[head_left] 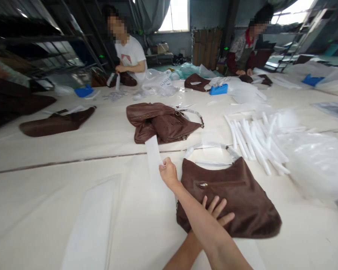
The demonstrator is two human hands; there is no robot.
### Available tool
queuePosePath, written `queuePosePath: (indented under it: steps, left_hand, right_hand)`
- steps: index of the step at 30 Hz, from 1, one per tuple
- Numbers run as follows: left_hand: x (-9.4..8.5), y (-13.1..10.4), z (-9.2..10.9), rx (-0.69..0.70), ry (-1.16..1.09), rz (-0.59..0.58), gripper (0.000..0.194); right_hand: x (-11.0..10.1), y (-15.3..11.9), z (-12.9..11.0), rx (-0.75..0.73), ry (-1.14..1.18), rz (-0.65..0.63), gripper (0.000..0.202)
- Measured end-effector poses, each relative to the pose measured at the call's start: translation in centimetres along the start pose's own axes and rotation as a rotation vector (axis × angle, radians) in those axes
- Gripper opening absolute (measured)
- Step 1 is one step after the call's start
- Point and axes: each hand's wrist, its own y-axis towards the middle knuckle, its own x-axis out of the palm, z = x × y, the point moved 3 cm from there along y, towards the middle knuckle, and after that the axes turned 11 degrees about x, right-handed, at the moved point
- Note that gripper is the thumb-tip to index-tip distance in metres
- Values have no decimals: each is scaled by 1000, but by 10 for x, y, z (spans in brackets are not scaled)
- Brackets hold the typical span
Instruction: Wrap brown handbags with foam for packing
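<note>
A brown shoulder bag (250, 202) lies flat before me, its zipped side up and its handle (208, 146) wrapped in pale film. Fingers spread, my left hand (216, 212) rests flat on the bag below the zip. My right forearm crosses over the left one. Left of the bag, my right hand (168, 173) is closed on a white paper strip (153, 150), whose far end points towards a pile of brown bags (169, 122).
White foam tubes (250, 138) and clear plastic bags (321, 161) lie to the right. A white sheet (90, 225) is at left. Another brown bag (56, 123) lies farther left. Blue tape dispensers (219, 89) stand across the table, where two people (132, 56) work.
</note>
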Motion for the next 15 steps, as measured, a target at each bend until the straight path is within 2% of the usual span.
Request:
queuePosePath:
  steps: [2, 3, 5, 8, 10, 12, 13, 15]
  left_hand:
    - [-6, 5, -1, -43, -50, 21, 67]
    - [-9, 7, -1, -67, -75, 20, 67]
    - [-14, 11, -1, -110, -120, 9, 67]
    - [-26, 17, 1, -134, -121, 16, 64]
    - [-39, 20, 3, -131, -100, 31, 61]
    - [-54, 25, 3, -146, -108, 13, 57]
    - [-61, 27, 3, -166, -128, -16, 54]
    - [-76, 34, 1, -209, -197, -117, 51]
  right_hand:
    - [-46, -20, 5, -8, 193, 108, 8]
    - [-79, -35, 13, -12, 277, 192, 13]
    - [-158, -79, 37, 8, 404, 411, 22]
    - [-287, -184, 85, 180, 385, 796, 32]
    - [-353, -269, 114, 339, 201, 1042, 32]
    - [-391, -347, 138, 589, -64, 1205, 30]
    - [-397, -377, 149, 711, -133, 1222, 32]
    - [-387, -412, 167, 899, -162, 1156, 35]
